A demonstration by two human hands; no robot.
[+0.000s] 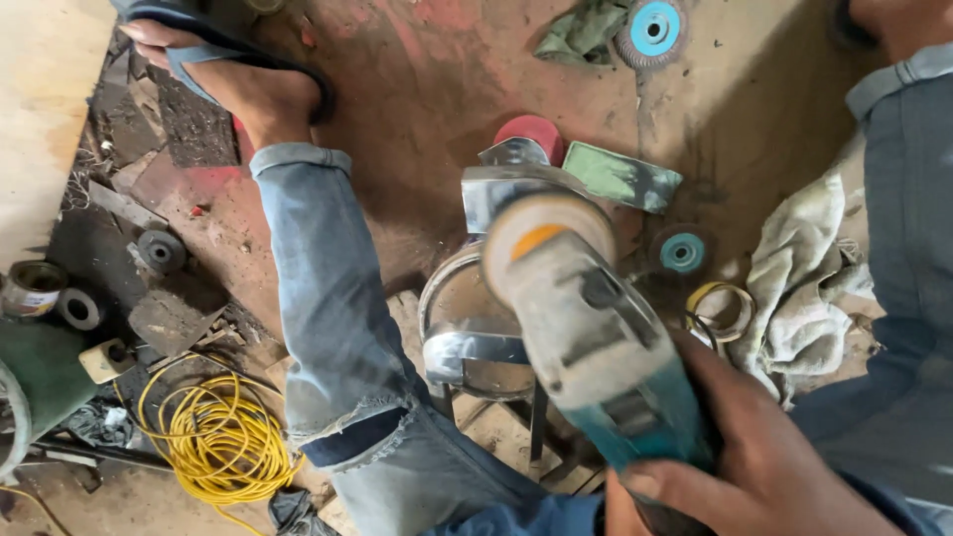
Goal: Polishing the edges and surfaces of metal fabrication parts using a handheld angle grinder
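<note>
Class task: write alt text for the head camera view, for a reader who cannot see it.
A right hand grips a teal angle grinder, its disc over a shiny metal piece on a small stand. The person's jeans leg stretches across a dusty floor beside a yellow cable, rags and spare discs.

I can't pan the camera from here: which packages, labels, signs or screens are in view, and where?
Small tin can: far left on the floor, round, with a pale paper label band, blue and red marks.
Angle grinder: centre, teal body, a small dark label patch on its dusty housing.
No signs or screens.
</note>
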